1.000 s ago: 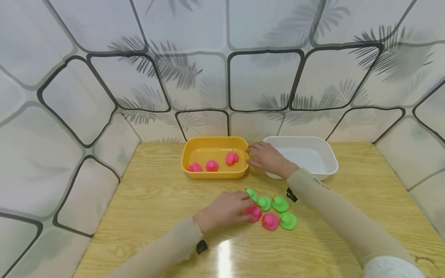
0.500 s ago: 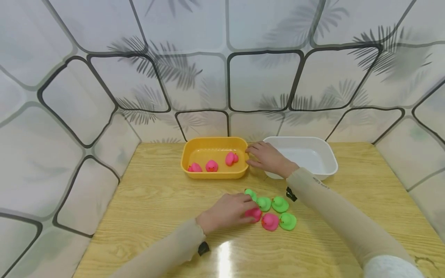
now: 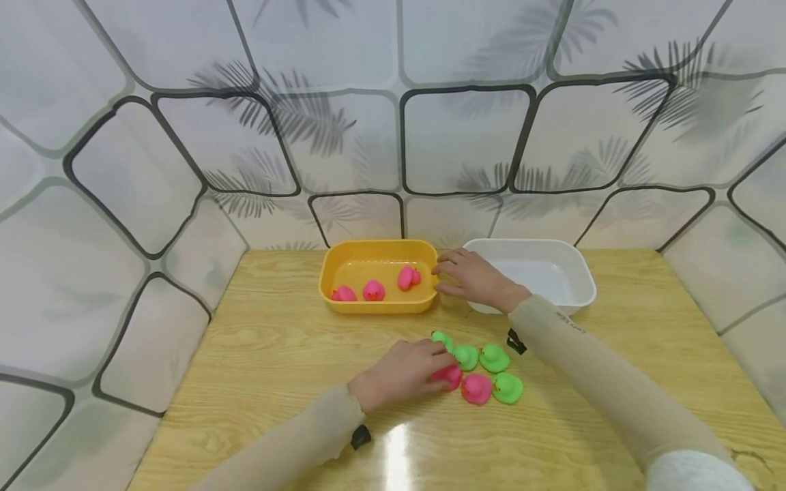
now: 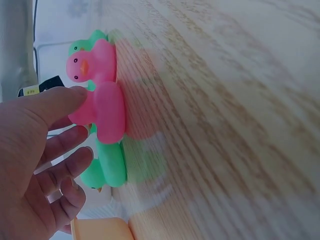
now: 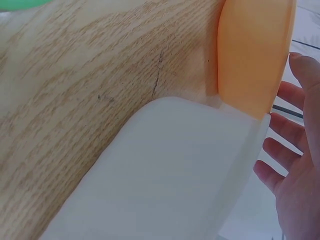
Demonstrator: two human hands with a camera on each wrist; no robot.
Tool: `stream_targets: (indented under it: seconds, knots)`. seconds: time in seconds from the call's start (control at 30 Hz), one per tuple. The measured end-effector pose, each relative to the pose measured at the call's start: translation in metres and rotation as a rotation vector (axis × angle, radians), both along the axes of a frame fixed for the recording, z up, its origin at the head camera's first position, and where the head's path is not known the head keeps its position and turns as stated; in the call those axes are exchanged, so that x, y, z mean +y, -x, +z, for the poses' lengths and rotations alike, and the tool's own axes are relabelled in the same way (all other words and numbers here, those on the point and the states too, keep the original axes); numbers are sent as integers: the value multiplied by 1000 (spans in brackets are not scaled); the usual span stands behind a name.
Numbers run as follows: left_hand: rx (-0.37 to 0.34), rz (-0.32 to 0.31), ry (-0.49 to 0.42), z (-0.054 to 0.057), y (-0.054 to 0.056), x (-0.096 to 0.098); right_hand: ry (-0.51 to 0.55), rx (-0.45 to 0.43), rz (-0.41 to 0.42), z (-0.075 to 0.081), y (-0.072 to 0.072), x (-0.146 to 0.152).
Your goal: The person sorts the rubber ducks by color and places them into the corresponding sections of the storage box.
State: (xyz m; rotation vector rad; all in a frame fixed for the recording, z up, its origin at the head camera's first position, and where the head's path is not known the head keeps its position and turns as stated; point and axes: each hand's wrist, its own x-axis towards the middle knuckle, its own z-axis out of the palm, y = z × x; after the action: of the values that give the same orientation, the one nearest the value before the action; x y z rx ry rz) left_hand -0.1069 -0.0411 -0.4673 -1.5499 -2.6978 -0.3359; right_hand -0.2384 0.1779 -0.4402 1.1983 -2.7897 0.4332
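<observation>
In the head view my left hand [image 3: 402, 374] reaches into a cluster of rubber ducks on the table. Its thumb and index finger pinch the head of a pink rubber duck [image 4: 110, 112], which sits on the wood. Beside it stand another pink duck [image 3: 476, 389] and several green ducks [image 3: 494, 357]; one green duck [image 3: 441, 339] is partly behind the fingers. My right hand [image 3: 477, 278] lies over the near left corner of the white tub [image 3: 580, 273], fingers loosely extended, fingertips at the right rim of the yellow tub [image 3: 383, 308]. Nothing is in its grasp.
Three pink ducks [image 3: 373, 290] lie inside the yellow tub. Both tubs stand side by side at the back of the wooden table [image 3: 276, 341], close to the patterned wall [image 3: 467, 143]. Another wall panel [image 3: 67, 273] bounds the left side.
My left hand has shifted very slightly right and its fingers have settled around the pink duck. The right hand and the tubs stay in place.
</observation>
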Motion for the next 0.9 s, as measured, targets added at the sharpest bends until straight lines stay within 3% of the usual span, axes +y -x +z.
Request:
stream_targets:
  seconds: [0.4, 0.9]
  knots:
    - [-21, 1, 7, 2, -1, -2, 0, -7, -15, -3, 1, -1]
    - [5, -2, 8, 0, -2, -6, 9, -5, -28, -6, 2, 0]
